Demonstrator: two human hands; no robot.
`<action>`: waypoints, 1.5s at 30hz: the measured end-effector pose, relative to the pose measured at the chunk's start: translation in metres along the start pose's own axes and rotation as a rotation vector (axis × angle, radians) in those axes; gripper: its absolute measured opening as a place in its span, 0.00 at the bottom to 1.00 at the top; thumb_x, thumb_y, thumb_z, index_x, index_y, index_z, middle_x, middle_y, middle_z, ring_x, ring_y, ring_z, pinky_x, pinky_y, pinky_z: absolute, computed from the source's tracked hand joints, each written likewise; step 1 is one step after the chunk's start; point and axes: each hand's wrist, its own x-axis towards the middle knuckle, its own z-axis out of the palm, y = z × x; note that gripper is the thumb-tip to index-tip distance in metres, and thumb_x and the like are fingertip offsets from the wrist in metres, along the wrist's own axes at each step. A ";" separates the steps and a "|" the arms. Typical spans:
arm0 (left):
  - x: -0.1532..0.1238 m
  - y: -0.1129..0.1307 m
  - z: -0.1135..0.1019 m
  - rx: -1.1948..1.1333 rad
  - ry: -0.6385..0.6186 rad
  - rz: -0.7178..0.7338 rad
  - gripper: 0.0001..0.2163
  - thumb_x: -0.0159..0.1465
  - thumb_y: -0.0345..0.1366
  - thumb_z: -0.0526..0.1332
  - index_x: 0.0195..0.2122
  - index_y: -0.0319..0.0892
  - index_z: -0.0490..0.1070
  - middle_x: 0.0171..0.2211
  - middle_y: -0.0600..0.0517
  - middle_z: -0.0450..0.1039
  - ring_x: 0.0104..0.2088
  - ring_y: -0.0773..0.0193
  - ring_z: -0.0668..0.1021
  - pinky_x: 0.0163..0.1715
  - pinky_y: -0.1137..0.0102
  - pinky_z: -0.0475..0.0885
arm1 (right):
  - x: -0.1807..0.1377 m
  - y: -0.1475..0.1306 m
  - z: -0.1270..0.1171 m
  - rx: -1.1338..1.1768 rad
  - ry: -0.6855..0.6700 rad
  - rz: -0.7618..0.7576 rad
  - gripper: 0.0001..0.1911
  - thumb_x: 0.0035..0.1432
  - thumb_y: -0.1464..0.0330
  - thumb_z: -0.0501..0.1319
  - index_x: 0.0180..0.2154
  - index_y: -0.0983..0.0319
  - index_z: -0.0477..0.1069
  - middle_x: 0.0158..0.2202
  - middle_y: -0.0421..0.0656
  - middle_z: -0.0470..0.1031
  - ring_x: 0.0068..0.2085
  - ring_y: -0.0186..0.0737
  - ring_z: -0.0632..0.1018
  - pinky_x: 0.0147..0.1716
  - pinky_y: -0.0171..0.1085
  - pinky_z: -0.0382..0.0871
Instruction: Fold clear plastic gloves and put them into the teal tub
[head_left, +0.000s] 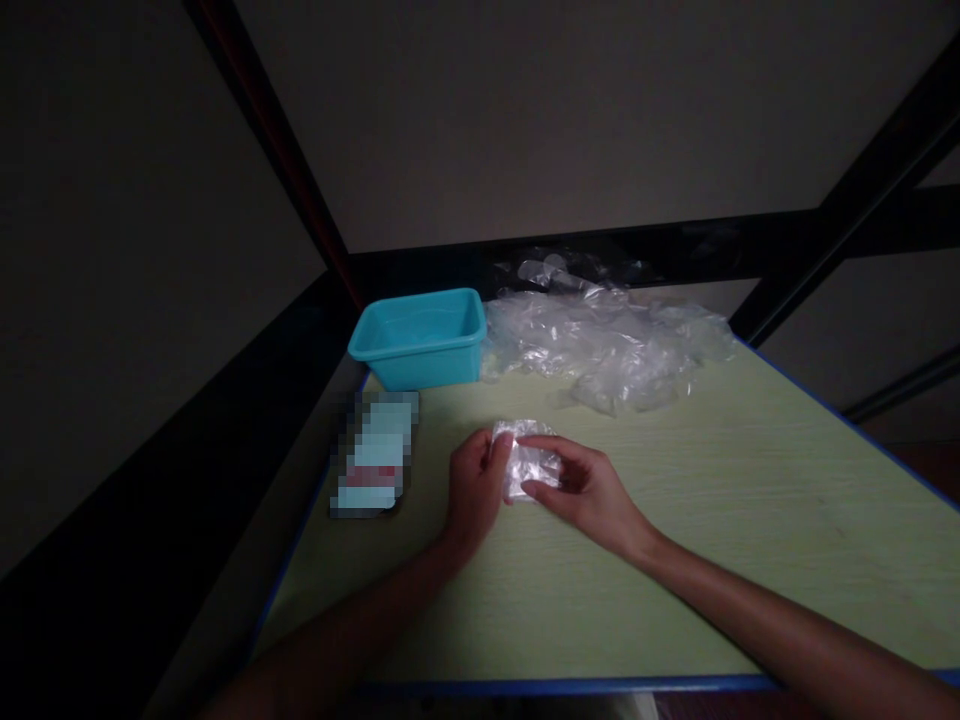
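Small clear plastic bag point(529, 462) pinched between left hand point(474, 487) and right hand point(581, 487), both closed on it, mid-table point(750, 520). Loose plastic pile point(607, 345) along the far edge; teal tub point(420, 338) and phone point(375, 452) at the far-left corner.

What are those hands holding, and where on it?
A small folded piece of clear plastic film. The left hand pinches its left edge; the right hand grips its right side, finger above, thumb below.
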 end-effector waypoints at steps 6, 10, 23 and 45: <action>0.005 0.004 -0.003 0.007 0.049 0.062 0.16 0.53 0.45 0.57 0.16 0.42 0.56 0.16 0.59 0.53 0.20 0.71 0.59 0.19 0.76 0.57 | -0.001 0.001 -0.002 -0.030 -0.026 0.001 0.21 0.42 0.69 0.67 0.42 0.58 0.74 0.27 0.38 0.69 0.25 0.33 0.65 0.21 0.33 0.60; 0.005 0.004 -0.004 0.009 0.072 0.047 0.16 0.54 0.45 0.57 0.17 0.42 0.56 0.16 0.59 0.54 0.20 0.71 0.59 0.19 0.76 0.56 | -0.001 0.002 -0.002 -0.006 -0.041 0.007 0.20 0.43 0.69 0.67 0.42 0.58 0.73 0.25 0.37 0.66 0.24 0.33 0.64 0.21 0.33 0.59; 0.006 0.002 -0.006 0.025 0.070 0.084 0.14 0.56 0.42 0.55 0.17 0.42 0.56 0.16 0.59 0.53 0.20 0.71 0.58 0.19 0.76 0.55 | 0.000 -0.004 -0.002 0.006 -0.029 0.019 0.21 0.42 0.70 0.67 0.42 0.59 0.72 0.23 0.35 0.63 0.23 0.32 0.63 0.20 0.32 0.60; 0.006 0.003 -0.004 -0.054 0.065 0.058 0.18 0.55 0.49 0.56 0.17 0.42 0.56 0.17 0.59 0.54 0.20 0.72 0.57 0.18 0.77 0.55 | 0.001 -0.007 -0.003 0.034 -0.005 0.053 0.20 0.40 0.70 0.67 0.40 0.61 0.74 0.21 0.35 0.64 0.20 0.28 0.62 0.18 0.30 0.57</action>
